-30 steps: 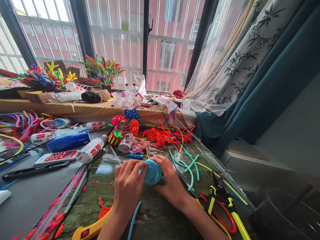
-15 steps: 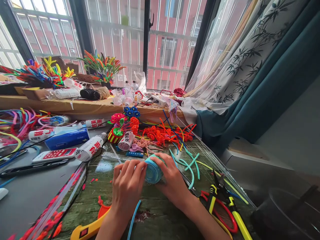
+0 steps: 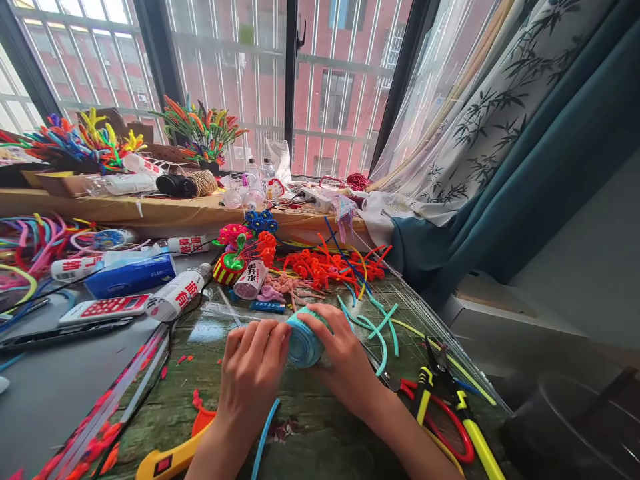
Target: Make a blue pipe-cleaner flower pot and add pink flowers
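Both of my hands grip a light blue coil of wound pipe cleaner [image 3: 301,345] just above the green cutting mat [image 3: 320,427]. My left hand [image 3: 253,377] pinches its left side with curled fingers. My right hand [image 3: 340,363] wraps round its right side, thumb on top. A loose blue tail of the pipe cleaner [image 3: 263,437] trails down between my forearms toward the front edge.
Teal pipe cleaner pieces [image 3: 373,327] lie right of my hands, with yellow-handled pliers [image 3: 463,413] and red-handled scissors [image 3: 450,433] beyond. A yellow utility knife [image 3: 170,457] lies at front left. Orange twisted pieces [image 3: 325,267], small bottles [image 3: 175,297], a calculator [image 3: 107,308] and pipe-cleaner flowers [image 3: 200,130] crowd the back.
My hands stay on the blue coil and have turned it slightly. The view has tilted up a little, so the objects sit a touch lower and to the left.
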### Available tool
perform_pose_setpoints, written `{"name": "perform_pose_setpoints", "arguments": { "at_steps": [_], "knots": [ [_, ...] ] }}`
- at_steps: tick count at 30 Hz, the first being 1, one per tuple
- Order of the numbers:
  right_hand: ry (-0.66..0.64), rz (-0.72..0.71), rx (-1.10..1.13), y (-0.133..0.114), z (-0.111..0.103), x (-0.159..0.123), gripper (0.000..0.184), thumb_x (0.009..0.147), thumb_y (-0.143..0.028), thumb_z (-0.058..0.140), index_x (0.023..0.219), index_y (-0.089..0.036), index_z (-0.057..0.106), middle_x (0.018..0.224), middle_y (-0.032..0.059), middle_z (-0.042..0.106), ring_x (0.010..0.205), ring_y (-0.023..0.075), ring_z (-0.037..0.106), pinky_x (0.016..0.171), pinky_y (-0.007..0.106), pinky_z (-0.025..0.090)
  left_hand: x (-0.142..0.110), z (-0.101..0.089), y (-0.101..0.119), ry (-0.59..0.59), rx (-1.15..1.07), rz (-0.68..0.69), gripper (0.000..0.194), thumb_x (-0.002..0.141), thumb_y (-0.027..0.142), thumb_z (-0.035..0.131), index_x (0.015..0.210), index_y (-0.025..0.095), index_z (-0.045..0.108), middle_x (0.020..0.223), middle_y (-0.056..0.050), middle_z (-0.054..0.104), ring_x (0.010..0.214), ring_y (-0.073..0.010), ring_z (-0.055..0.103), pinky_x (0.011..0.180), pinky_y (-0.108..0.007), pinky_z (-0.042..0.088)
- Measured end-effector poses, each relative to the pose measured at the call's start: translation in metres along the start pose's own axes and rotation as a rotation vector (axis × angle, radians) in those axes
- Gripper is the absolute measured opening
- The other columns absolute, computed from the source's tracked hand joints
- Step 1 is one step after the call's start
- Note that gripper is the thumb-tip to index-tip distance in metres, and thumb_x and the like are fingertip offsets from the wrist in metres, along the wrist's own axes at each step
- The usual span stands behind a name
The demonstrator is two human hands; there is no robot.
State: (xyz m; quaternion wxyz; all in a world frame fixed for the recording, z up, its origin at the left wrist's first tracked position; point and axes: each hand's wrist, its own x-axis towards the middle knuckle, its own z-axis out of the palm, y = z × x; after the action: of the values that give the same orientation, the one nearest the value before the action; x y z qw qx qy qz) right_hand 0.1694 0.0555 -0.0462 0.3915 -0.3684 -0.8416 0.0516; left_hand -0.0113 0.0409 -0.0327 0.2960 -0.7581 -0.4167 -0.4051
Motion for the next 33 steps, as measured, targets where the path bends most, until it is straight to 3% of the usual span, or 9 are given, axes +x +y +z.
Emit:
{"name": "perform_pose_setpoints", "arguments": {
  "at_steps": [9, 14, 33],
  "knots": [
    [-0.003, 0.026, 0.031, 0.0005, -0.0001, 0.0001, 0.084, 0.066, -0.003, 0.071, 0.141, -0.028, 0.044, 0.138, 0.0090, 0.052, 0.129, 0.0308, 0.047, 0.110, 0.049, 0.044, -0.0005, -0.0017, 0.0009, -0.024, -0.066, -0.029, 0.013, 0.089, 0.009, 0.063, 0.102, 0.012, 0.060, 0.088, -0.007, 0.067, 0.081, -0.0197, 0.061, 0.078, -0.035, 0.045],
    [0.013, -0.026, 0.004, 0.0027, 0.0007, -0.0017, 0.085, 0.063, -0.001, 0.070, 0.137, -0.035, 0.048, 0.139, 0.0072, 0.050, 0.129, 0.0306, 0.049, 0.106, 0.049, 0.047, 0.0008, -0.0013, 0.0011, -0.004, -0.098, -0.039, 0.016, 0.088, 0.006, 0.063, 0.103, 0.011, 0.059, 0.089, -0.007, 0.066, 0.083, -0.0193, 0.060, 0.079, -0.035, 0.045],
    [0.019, -0.052, -0.013, 0.0018, -0.0015, -0.0036, 0.078, 0.060, -0.009, 0.070, 0.134, -0.024, 0.051, 0.133, 0.0121, 0.062, 0.122, 0.0319, 0.059, 0.102, 0.047, 0.052, 0.0008, -0.0028, 0.0025, 0.019, -0.134, -0.061, 0.014, 0.091, 0.009, 0.059, 0.105, 0.014, 0.059, 0.090, -0.006, 0.065, 0.082, -0.0188, 0.061, 0.079, -0.034, 0.047]
  ]
}}
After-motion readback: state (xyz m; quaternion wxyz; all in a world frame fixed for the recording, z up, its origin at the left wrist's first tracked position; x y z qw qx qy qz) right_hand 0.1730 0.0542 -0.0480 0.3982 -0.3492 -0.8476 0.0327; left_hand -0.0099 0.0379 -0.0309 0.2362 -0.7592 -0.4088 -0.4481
